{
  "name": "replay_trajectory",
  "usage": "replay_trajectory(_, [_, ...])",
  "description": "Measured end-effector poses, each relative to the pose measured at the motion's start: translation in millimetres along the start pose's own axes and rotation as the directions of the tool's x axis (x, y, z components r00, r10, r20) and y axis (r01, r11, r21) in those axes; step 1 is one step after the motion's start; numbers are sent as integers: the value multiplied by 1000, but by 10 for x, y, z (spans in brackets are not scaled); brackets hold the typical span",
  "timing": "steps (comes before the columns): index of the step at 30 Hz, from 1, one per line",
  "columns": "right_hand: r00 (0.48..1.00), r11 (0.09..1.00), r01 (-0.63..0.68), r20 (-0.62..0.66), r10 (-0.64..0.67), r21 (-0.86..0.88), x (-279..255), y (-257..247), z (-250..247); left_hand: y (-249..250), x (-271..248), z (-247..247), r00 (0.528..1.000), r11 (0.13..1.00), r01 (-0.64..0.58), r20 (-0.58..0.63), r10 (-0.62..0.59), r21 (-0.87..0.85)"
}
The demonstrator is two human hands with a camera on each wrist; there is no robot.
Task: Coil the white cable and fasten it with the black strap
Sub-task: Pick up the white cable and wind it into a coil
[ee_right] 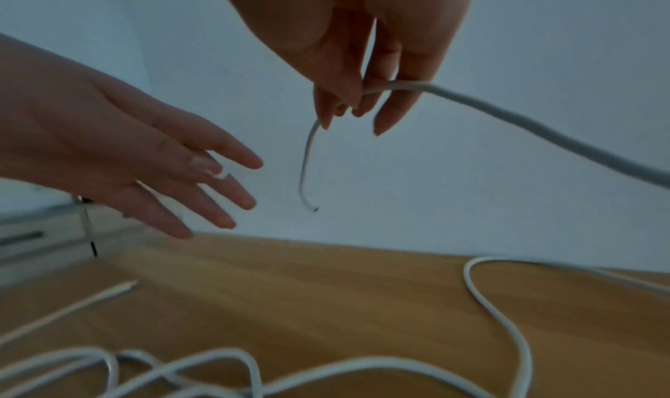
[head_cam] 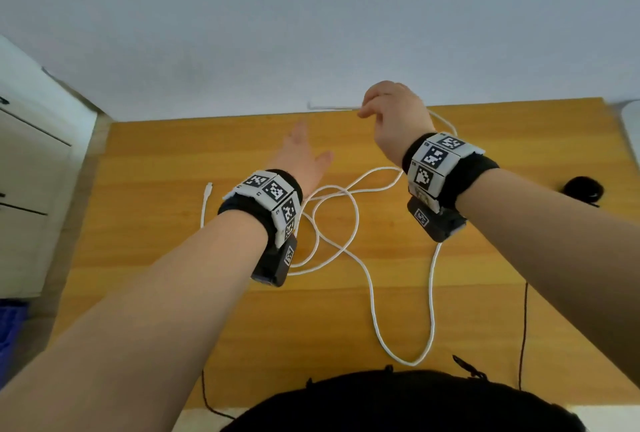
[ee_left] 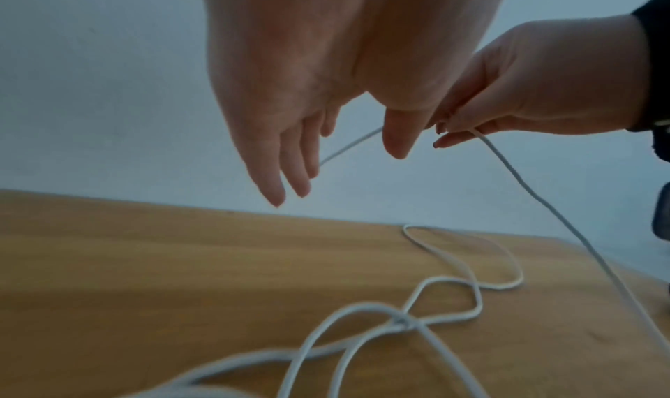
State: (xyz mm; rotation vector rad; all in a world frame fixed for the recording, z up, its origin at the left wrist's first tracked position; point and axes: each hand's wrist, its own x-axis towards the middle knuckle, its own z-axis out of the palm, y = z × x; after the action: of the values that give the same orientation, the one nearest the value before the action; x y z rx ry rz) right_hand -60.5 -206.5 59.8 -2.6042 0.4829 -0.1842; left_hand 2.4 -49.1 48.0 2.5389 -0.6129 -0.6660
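The white cable [head_cam: 349, 244] sprawls in loose loops over the wooden table [head_cam: 173, 161]; one connector end [head_cam: 208, 187] lies at the left. My right hand [head_cam: 388, 109] is raised above the far edge and pinches the cable [ee_right: 366, 90] near its other end, whose short tail [head_cam: 329, 107] sticks out to the left. My left hand [head_cam: 304, 151] hovers flat with straight fingers [ee_left: 290, 172] beside it, holding nothing. A black strap [head_cam: 583, 189], bunched up, lies at the table's right edge.
A white drawer cabinet [head_cam: 31, 168] stands to the left of the table. A pale wall [head_cam: 311, 33] rises right behind the far edge. Thin black cords [head_cam: 523, 334] hang down at the near edge, by my dark-clothed body [head_cam: 398, 404].
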Motion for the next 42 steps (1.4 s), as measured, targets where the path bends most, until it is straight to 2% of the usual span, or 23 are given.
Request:
replay_trajectory(4, [995,981,-12,-92,30,192,-152,-30,-317,291,-73,-44,979,980,-201,-39,201,4])
replay_trajectory(7, [987,941,-69,-113,112,331,-276,16,-501,508,-180,-23,967,967,-197,-131,219,161])
replay_trajectory(9, [986,910,-52,-123,112,412,-358,64,-626,637,-231,5,962,962,-203,-143,231,185])
replay_trajectory(11, [985,884,-49,-123,120,466,-423,139,-731,757,-264,38,960,967,-248,-120,253,57])
replay_trajectory(13, [984,881,-102,-82,157,461,-472,252,-796,882,-318,52,969,945,-234,-129,209,-227])
replay_trajectory(14, [981,886,-147,-46,186,439,-502,312,-816,934,-346,53,978,902,-201,-135,160,-382])
replay_trajectory(16, [967,894,-245,30,252,376,-580,449,-824,1028,-412,33,990,762,-133,-117,75,-633])
replay_trajectory(19, [925,889,-366,215,314,275,-744,615,-764,1122,-503,-43,996,568,-71,-92,-8,-820])
replay_trajectory(21, [894,868,-413,304,329,277,-849,687,-686,1135,-524,-75,998,460,-28,-54,-43,-888])
replay_trajectory(23, [884,797,-458,295,363,394,-916,713,-619,1130,-535,-75,998,376,26,5,-57,-926])
replay_trajectory(25, [875,684,-480,245,417,549,-957,677,-604,1122,-555,-60,995,301,87,71,-64,-950])
replay_trajectory(26, [874,663,-472,210,438,581,-964,649,-614,1114,-568,-51,993,270,113,99,-67,-956])
replay_trajectory(28, [885,719,-443,134,445,536,-966,592,-641,1105,-608,-39,988,205,154,145,-57,-966])
replay_trajectory(31, [925,838,-364,52,377,406,-975,495,-659,1110,-660,-37,983,130,182,180,-25,-975])
replay_trajectory(34, [955,910,-293,37,296,293,-1017,396,-630,1141,-699,-40,986,170,162,167,14,-972])
replay_trajectory(38, [968,948,-242,115,222,208,-1044,292,-576,1173,-743,-38,989,392,46,97,113,-919])
replay_trajectory(42, [970,987,-155,195,146,32,-1072,166,-521,1171,-767,-57,978,494,-29,78,195,-869])
